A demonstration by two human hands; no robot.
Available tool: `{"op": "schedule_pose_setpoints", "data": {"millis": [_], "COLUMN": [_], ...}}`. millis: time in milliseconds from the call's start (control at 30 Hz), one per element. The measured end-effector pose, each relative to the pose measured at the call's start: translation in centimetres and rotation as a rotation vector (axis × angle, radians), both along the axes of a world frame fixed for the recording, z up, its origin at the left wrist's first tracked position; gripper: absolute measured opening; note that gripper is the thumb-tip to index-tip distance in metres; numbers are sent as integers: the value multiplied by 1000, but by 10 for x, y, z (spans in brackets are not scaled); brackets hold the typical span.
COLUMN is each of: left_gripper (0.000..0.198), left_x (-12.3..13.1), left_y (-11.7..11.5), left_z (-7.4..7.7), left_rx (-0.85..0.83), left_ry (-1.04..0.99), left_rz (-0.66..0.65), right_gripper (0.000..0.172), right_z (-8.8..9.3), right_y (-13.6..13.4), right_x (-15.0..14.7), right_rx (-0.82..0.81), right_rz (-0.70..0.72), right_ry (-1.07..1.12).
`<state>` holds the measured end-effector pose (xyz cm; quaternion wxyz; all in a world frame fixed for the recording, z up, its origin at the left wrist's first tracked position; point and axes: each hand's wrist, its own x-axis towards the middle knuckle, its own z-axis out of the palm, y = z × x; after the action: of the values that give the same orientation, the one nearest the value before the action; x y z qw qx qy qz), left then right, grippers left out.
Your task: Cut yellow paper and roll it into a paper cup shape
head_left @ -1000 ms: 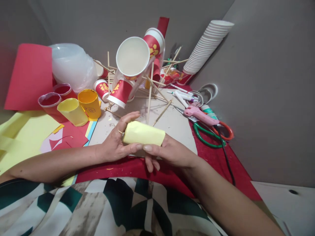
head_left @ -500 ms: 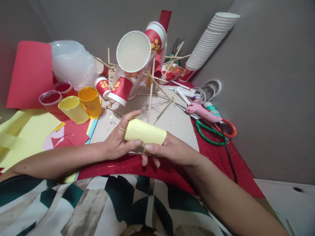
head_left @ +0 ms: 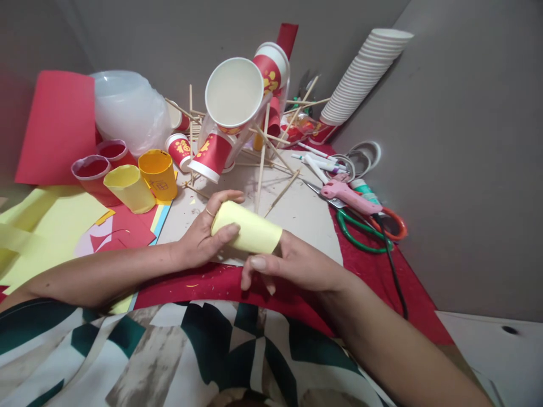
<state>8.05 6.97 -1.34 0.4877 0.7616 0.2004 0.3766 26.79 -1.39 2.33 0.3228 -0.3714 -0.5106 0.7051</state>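
Observation:
A yellow paper cup (head_left: 248,227) lies sideways between my two hands, above the front of the grey board (head_left: 314,226). My left hand (head_left: 207,229) is closed around its left end, thumb on the near side and forefinger over the top. At the right end, some fingers of my right hand (head_left: 292,263) reach inside the cup and are hidden by it. The right thumb stands just off the paper, and the other fingertips curl below. Behind the hands stand wooden sticks (head_left: 262,161) joined into a frame, with red paper cups (head_left: 212,154) about it.
At left are a yellow paper cup (head_left: 130,191), an orange one (head_left: 158,178), two red ones, and coloured paper sheets (head_left: 46,226). A pink glue gun (head_left: 350,195) lies over scissors (head_left: 365,230) at right. A tall cup stack (head_left: 360,79) leans on the wall.
My left thumb has moved up onto the yellow paper cup's side. The right thumb has come away from the cup, whose right end has tilted lower. The view shifted slightly.

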Motion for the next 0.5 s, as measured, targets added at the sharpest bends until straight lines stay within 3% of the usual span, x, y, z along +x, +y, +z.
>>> {"op": "schedule_pose_setpoints", "data": {"millis": [233, 367, 500], "left_gripper": [48, 48, 48], "left_x": [11, 15, 14], "left_y": [5, 6, 3], "left_z": [11, 17, 18], "left_rx": [-654, -1062, -1196], "left_ry": [-84, -85, -89], "left_rz": [141, 80, -1], "right_gripper": [54, 50, 25], "right_z": [8, 7, 7], "right_y": [-8, -11, -10], "right_x": [12, 14, 7], "right_rx": [78, 228, 520], "right_rz": [-78, -148, -217], "right_ry": [-183, -286, -443]}}
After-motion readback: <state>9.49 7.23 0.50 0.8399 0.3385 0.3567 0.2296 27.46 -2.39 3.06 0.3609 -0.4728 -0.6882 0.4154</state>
